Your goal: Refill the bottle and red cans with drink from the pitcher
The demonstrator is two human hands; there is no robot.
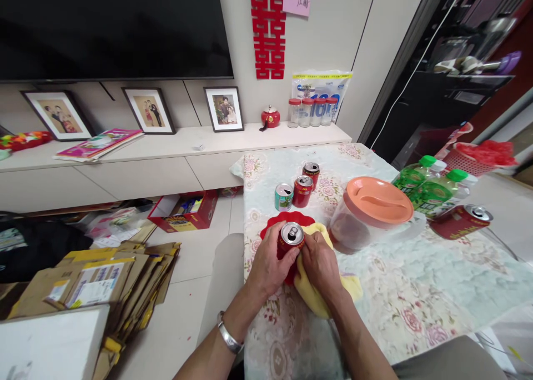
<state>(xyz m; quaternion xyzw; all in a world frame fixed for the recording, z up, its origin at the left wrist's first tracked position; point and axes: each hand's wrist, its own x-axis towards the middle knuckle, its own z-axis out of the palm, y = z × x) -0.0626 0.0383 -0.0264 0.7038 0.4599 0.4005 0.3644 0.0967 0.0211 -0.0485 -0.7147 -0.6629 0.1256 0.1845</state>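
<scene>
My left hand (266, 260) is wrapped round a dark red drink can (291, 236), upright with its silver top facing me. The pull tab is still on the top, and the mouth looks open. My right hand (321, 262) grips a yellow cloth (310, 299) and presses it against the can's right side. Its fingertips are partly hidden by the cloth and can. Beneath both hands lies a red scalloped plate (272, 221). Just beyond it stand a teal can (283, 199), a red can (302, 193) and a darker red can (311, 171).
A clear tub with an orange lid (380, 199) stands right of my hands on the flowered tablecloth (400, 291). Green-capped bottles (437, 195) and a large tilted red can (458, 223) are farther right. Flattened cardboard (95, 283) and a red box (185, 213) lie on the floor, left.
</scene>
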